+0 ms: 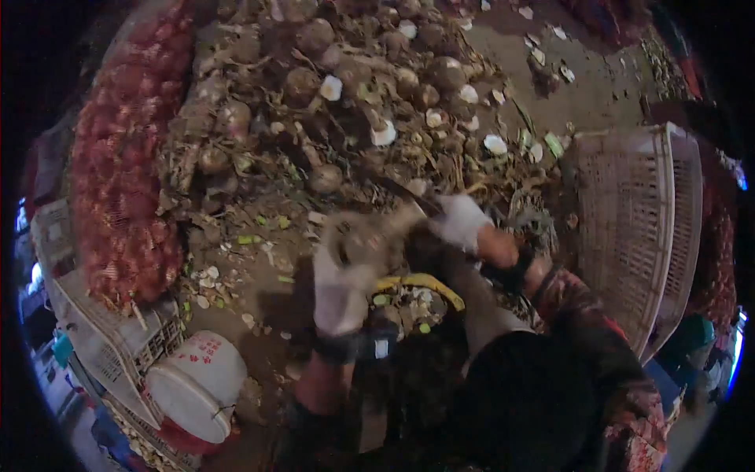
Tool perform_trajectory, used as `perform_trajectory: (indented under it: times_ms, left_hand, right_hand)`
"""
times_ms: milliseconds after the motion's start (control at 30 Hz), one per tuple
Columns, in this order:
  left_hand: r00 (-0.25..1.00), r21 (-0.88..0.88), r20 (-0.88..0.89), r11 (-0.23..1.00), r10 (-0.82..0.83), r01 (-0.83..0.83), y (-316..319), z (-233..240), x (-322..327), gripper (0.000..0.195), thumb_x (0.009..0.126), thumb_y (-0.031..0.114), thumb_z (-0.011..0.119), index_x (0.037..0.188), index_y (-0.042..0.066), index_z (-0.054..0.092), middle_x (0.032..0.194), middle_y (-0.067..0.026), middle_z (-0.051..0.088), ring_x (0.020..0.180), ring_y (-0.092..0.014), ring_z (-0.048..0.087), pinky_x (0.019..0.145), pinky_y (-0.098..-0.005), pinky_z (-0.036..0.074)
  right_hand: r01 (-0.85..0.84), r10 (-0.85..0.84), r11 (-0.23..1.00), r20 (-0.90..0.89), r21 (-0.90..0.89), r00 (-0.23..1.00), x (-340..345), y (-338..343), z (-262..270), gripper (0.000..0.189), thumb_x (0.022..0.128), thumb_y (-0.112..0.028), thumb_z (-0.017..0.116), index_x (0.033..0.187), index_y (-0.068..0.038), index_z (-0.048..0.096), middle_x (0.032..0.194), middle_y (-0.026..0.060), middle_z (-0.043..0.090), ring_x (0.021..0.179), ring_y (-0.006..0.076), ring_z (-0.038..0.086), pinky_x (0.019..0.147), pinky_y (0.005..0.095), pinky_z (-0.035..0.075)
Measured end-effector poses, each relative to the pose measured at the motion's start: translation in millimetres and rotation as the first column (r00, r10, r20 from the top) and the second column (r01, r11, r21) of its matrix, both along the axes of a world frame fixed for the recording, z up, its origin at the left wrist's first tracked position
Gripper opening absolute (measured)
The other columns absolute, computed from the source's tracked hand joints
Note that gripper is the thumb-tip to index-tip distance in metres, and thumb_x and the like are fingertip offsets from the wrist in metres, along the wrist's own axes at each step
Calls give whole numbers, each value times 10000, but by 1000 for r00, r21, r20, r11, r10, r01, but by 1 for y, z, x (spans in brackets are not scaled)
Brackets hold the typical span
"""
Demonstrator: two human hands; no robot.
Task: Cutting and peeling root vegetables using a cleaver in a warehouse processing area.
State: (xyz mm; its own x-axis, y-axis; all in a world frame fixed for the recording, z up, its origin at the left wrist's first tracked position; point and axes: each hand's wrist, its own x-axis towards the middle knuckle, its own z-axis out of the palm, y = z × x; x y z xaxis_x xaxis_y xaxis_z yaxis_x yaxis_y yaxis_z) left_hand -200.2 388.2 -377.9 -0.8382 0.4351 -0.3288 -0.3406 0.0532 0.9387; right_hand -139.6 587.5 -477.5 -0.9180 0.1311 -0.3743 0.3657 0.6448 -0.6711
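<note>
My left hand (pixel 339 292), in a whitish glove, grips a round, soil-covered root vegetable (pixel 358 239) whose stalk points up and right. Motion blurs it. My right hand (pixel 463 223), also gloved in white, is closed around a knife (pixel 396 190); its dark blade slants up and left. The blade is close to the stalk; whether they touch I cannot tell. In front of both hands spreads a heap of muddy root vegetables (pixel 302 85) with dry stalks and leaves. Several pale cut pieces (pixel 383 134) lie among them. A curved yellow strip (pixel 427 281) borders scraps beneath my hands.
A full red mesh sack (pixel 130 159) lies at left, above a plastic crate (pixel 109 339). Near it a white bucket (pixel 203 369) with red writing is tipped over. White plastic crates (pixel 625 218) stand at right. Beyond them is a person (pixel 696 339) in a green cap.
</note>
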Motion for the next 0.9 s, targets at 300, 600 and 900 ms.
perform_trajectory:
  times_ms: [300, 600, 900]
  left_hand:
    - [507, -868, -313, 458, -803, 190, -41, -35, -71, 396, 703, 181, 605, 1091, 124, 554, 1203, -123, 475, 1113, -315, 426, 925, -413, 346]
    - [223, -997, 61, -49, -973, 59, 5, -79, -95, 493, 644, 356, 659, 1051, 98, 558, 1051, -139, 533, 1067, -317, 437, 884, -471, 351]
    - [969, -372, -43, 904, -243, 211, 27, -22, -38, 719, 622, 110, 707, 1229, -31, 348, 1066, -122, 526, 938, -176, 515, 835, -288, 412]
  right_hand:
    - [53, -44, 993, 87, -104, 995, -12, -18, 37, 388, 705, -323, 579, 1004, -75, 565, 767, 176, 609, 687, 346, 595, 609, 389, 488]
    - [150, -160, 976, -51, -157, 986, -15, -12, -10, 446, 758, -362, 608, 1066, -49, 527, 736, 158, 598, 690, 272, 595, 624, 345, 467]
    - [244, -369, 736, -73, -631, 926, -46, -18, 72, 467, 744, -344, 652, 1023, 16, 547, 773, 96, 637, 691, 98, 566, 630, 284, 469]
